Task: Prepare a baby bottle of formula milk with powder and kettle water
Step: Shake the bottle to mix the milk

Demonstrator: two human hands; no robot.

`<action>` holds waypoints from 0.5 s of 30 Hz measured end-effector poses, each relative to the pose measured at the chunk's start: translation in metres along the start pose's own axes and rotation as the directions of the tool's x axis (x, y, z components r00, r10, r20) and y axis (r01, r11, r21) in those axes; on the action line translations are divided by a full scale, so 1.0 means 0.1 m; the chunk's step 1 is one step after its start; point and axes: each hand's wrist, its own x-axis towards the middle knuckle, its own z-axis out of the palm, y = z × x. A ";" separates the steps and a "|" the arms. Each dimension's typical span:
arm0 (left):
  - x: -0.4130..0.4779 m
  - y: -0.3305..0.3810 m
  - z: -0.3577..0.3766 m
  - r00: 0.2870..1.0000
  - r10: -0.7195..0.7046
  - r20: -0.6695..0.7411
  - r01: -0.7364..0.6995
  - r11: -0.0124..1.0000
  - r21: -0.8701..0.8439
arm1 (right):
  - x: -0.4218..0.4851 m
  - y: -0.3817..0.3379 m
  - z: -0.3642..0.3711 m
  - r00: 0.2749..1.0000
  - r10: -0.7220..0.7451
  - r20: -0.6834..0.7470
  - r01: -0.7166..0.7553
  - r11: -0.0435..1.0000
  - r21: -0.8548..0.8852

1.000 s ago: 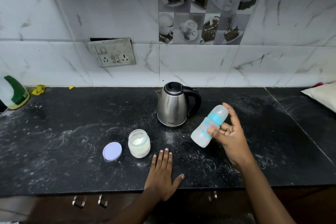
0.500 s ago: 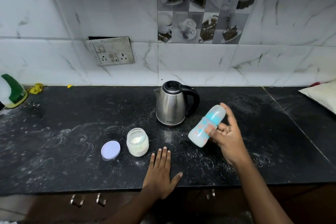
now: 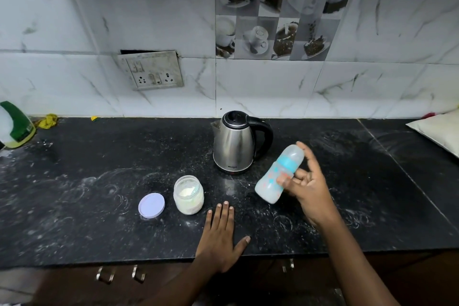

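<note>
My right hand grips the capped bottle tilted above the counter, right of the kettle. Left hand flat, holding nothing. Shake firmly, cap tight, clear of the open powder jar.

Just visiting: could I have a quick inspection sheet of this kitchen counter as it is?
Surface: black counter, smeared with white powder.
Job's things: kettle upright, lid closed; powder jar open, its lid flat beside it; baby bottle tilted, capped.
Clutter: green-and-white bottle and yellow rag far left; pale pillow far right.
Hands: left hand flat on the counter; right hand grips the baby bottle.
Cables: nothing seen.
Surroundings: marble tiles, socket plate, coffee-picture tiles.
</note>
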 end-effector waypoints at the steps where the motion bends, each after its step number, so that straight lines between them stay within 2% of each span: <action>1: 0.00 0.00 0.02 1.000 0.001 0.002 -0.001 1.000 -0.014 | 0.01 0.01 -0.01 1.000 -0.005 -0.029 0.006 1.000 0.007; 2: 0.00 -0.01 0.03 1.000 0.012 -0.003 -0.012 1.000 -0.027 | 0.01 0.00 0.00 1.000 0.007 0.006 -0.007 1.000 0.001; 4: 0.01 -0.03 0.03 1.000 0.027 -0.002 -0.027 0.999 -0.040 | 0.00 0.01 0.01 0.982 0.055 0.179 -0.047 0.998 -0.046; 5: 0.02 -0.03 0.04 0.999 0.028 0.028 -0.027 0.999 -0.043 | 0.00 0.02 0.00 0.980 0.059 0.191 -0.051 0.997 -0.050; 8: 0.01 -0.02 0.03 0.999 0.032 0.025 -0.031 0.999 -0.019 | 0.03 0.01 -0.01 0.999 0.010 -0.036 -0.009 1.000 0.029; 9: 0.01 -0.02 0.04 0.999 0.032 0.007 -0.031 0.999 -0.025 | 0.05 0.01 -0.01 0.999 0.011 -0.044 -0.009 0.999 0.031; 12: 0.03 -0.05 0.09 0.999 0.020 0.047 -0.018 0.999 -0.047 | 0.04 0.01 0.02 0.981 0.071 0.182 -0.068 0.997 -0.025; 13: 0.05 -0.06 0.11 0.999 0.013 0.046 -0.010 0.999 -0.051 | 0.05 0.01 0.03 0.984 0.065 0.168 -0.065 0.998 -0.010; 15: 0.07 -0.07 0.14 0.999 0.012 0.049 -0.009 0.998 -0.060 | 0.08 0.00 0.02 0.999 0.032 0.016 -0.033 0.998 0.047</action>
